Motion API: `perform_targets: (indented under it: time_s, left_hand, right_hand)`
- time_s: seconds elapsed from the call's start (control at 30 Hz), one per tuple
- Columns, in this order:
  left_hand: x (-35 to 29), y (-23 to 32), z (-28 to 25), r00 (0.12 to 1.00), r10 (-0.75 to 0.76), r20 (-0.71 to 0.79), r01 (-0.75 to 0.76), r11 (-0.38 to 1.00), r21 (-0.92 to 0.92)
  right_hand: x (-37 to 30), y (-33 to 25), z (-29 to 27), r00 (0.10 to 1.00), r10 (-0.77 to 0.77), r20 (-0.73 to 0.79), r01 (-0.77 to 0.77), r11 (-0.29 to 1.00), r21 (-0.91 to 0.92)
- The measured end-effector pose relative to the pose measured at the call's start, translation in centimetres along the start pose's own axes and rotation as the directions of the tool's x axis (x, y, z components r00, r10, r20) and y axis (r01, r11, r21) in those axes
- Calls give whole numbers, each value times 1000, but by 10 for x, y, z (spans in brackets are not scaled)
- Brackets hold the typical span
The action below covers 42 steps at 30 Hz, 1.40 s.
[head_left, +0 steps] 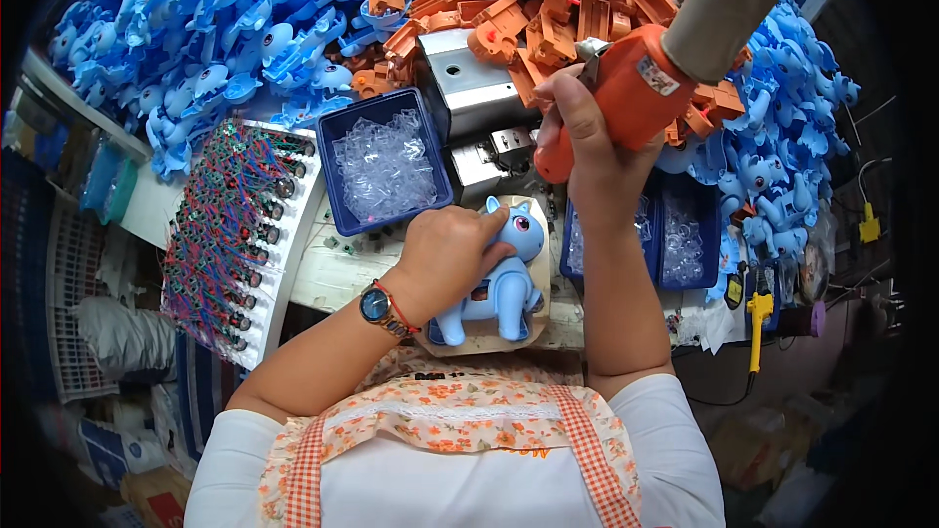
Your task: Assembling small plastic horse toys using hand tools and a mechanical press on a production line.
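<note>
A light-blue toy pony (509, 279) with a purple eye lies on its side in a cream-coloured cradle (460, 342) in front of me. My left hand (450, 254), wearing a watch, is closed over the pony's head and upper body, fingers bent against it. An opening with dark parts shows in its side. Up and to the right, my right hand (597, 137) grips an orange power tool (636, 78) with a thick grey barrel. It is held above the table, apart from the pony, and where its tip points I cannot tell.
A blue bin (440, 166) of small clear plastic pieces stands left of the pony, two more bins (665, 279) right. A white tray (298, 235) carries wired parts at left. Piles of blue toy shells (215, 39) and orange plastic housings (499, 24) crowd the back, beside metal blocks (474, 78).
</note>
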<state>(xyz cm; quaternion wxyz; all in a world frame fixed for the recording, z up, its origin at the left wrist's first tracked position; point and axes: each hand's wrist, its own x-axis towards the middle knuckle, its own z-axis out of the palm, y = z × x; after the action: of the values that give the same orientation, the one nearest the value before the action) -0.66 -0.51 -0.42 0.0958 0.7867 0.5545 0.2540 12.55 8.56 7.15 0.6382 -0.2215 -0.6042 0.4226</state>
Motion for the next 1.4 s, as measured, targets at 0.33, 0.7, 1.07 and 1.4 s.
perform_targets:
  time_s: [0.33,0.7,1.07,1.4]
  left_hand:
    - [-1,2,-1,1000,-14,-2,14,999,-51]
    - [-1,1,-1,1000,-7,1,7,999,-41]
    - [0,2,0,999,-24,23,25,999,-41]
    - [-2,0,-2,999,-36,23,37,996,-86]
  right_hand:
    - [-3,13,1,1000,20,-15,-20,1000,-24]
    - [-26,-28,-22,978,199,65,-197,980,-27]
    - [-44,-6,-31,955,265,131,-263,964,-33]
    - [-17,-13,-18,987,143,75,-150,984,96]
